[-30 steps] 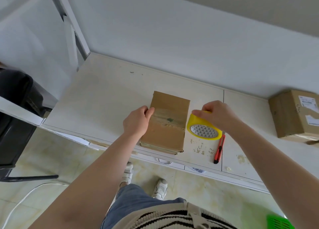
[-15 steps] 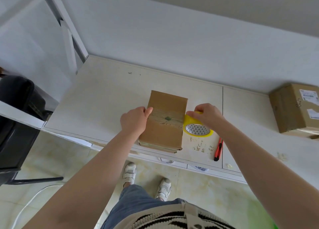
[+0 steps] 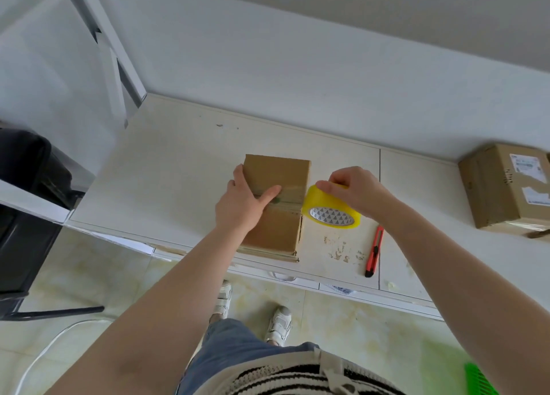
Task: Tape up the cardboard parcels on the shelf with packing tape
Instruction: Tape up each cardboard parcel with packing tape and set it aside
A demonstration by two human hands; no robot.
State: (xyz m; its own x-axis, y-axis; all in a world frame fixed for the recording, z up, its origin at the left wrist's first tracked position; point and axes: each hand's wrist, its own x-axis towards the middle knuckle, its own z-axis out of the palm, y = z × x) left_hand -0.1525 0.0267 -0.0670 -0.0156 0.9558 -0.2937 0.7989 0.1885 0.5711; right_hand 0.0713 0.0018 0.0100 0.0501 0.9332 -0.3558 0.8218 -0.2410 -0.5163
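On the white shelf [image 3: 166, 168], the left hand [image 3: 242, 201] presses flat on a cardboard parcel [image 3: 276, 207] while the right hand [image 3: 355, 191] grips a yellow tape roll [image 3: 330, 208] beside it.

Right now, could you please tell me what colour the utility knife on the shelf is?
Red with black ends; the utility knife shows in the head view.

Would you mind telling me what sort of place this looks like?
Probably a small packing or mailroom corner: a labelled cardboard parcel on a white shelf, a roll of yellow packing tape, and a red utility knife.
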